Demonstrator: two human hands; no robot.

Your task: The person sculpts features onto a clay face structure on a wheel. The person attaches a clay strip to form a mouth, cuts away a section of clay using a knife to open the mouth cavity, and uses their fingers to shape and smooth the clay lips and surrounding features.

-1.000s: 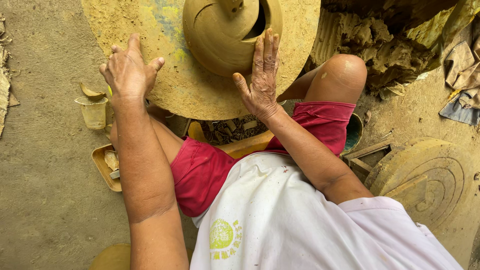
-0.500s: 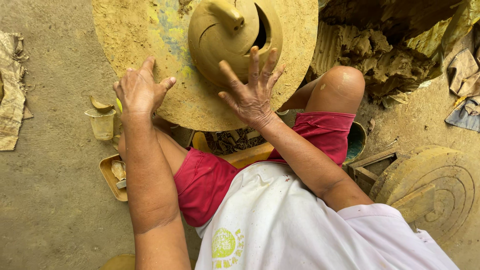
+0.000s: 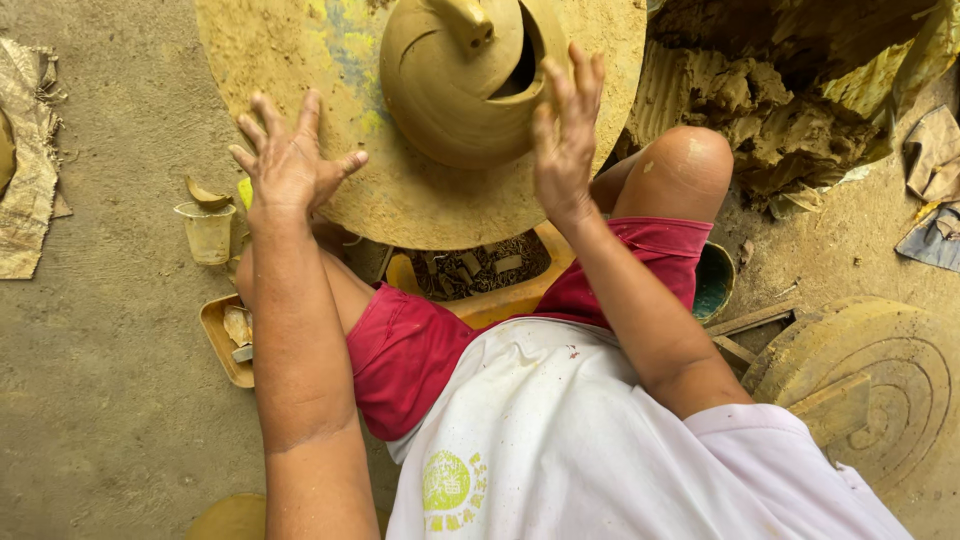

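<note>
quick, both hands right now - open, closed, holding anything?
Left hand: open, fingers spread, holding nothing, over the wheel's edge.
Right hand: open, holding nothing, beside the clay pot.

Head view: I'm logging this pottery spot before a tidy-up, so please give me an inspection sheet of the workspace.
Surface: round clay-caked wheel, on an earthen floor.
Job's things: clay pot with knobbed top and side opening, on the wheel.
Clutter: plastic cup, small tray of scraps, cloth, green bowl.
Grippers: left hand spread at the wheel's edge; right hand open beside the pot; contact unclear.
Cables: nothing seen.
Surroundings: raw clay heap, grooved round disc.
</note>
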